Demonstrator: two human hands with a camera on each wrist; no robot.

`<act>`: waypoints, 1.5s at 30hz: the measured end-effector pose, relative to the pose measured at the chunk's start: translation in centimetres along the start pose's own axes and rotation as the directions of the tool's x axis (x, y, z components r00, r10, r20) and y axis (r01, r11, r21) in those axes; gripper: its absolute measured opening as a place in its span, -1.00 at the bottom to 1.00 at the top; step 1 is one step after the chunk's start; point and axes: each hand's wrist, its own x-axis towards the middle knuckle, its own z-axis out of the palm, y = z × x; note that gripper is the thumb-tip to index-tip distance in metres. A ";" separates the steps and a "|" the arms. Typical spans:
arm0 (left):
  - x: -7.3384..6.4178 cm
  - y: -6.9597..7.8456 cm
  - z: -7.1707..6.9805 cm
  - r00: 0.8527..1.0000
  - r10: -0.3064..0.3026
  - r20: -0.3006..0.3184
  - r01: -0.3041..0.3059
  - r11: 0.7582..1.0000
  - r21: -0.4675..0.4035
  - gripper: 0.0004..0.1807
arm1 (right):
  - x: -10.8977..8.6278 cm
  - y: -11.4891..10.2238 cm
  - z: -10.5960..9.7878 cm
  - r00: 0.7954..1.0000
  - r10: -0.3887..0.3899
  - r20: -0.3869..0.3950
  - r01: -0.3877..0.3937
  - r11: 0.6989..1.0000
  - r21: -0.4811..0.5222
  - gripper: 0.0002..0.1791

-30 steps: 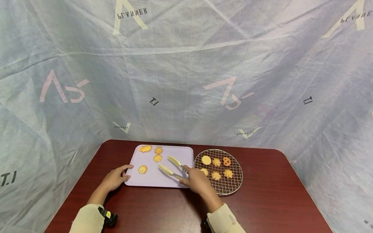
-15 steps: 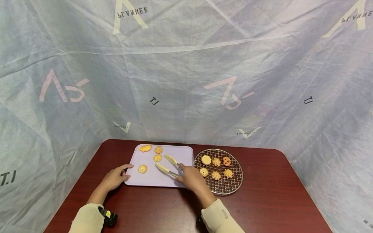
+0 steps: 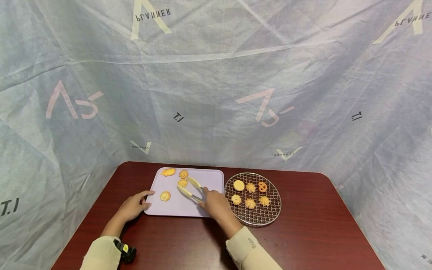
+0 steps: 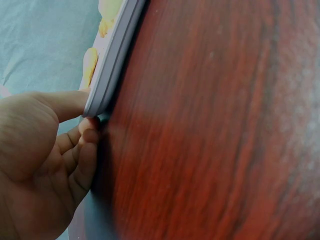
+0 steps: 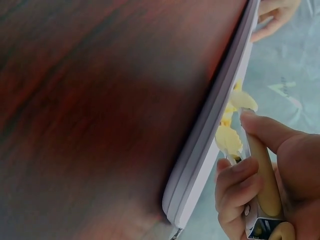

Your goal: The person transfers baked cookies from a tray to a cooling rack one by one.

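Observation:
My right hand grips a pair of tongs with pale yellow tips and handle. Their spread tips reach over the lilac tray, one at each side of a ridged cookie. Just behind it lies a swirled cookie. A fish-shaped cookie sits in the far left corner, and a round cookie lies nearer the front. At the tray's left edge, my left hand pinches the rim, thumb on the upper side and curled fingers below.
To the right of the tray stands a round wire rack bearing several cookies and a small pretzel. Both sit on a dark red wooden table. A grey printed cloth hangs behind and at both sides.
My right hand has moved left with the tongs, bringing their tips from the middle of the tray to the ridged cookie. My left hand stays at the tray's edge.

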 end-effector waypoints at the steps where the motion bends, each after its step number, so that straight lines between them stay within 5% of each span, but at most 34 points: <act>1: 0.0 0.0 0.0 1.000 -0.001 0.000 0.001 1.000 -0.001 -0.52 | 0.0 -0.1 0.1 1.000 0.002 -0.008 -0.002 1.000 -0.008 -0.28; 14: 0.1 0.0 0.0 1.000 0.004 0.003 -0.004 1.000 -0.002 -0.51 | -0.1 -0.3 0.6 0.996 -0.021 -0.085 0.020 1.000 -0.013 -0.41; 45: -0.2 0.3 -0.1 1.000 0.009 -0.005 -0.009 1.000 0.010 -0.51 | -2.0 1.3 -1.0 0.996 -0.016 -0.090 0.025 0.995 0.097 -0.32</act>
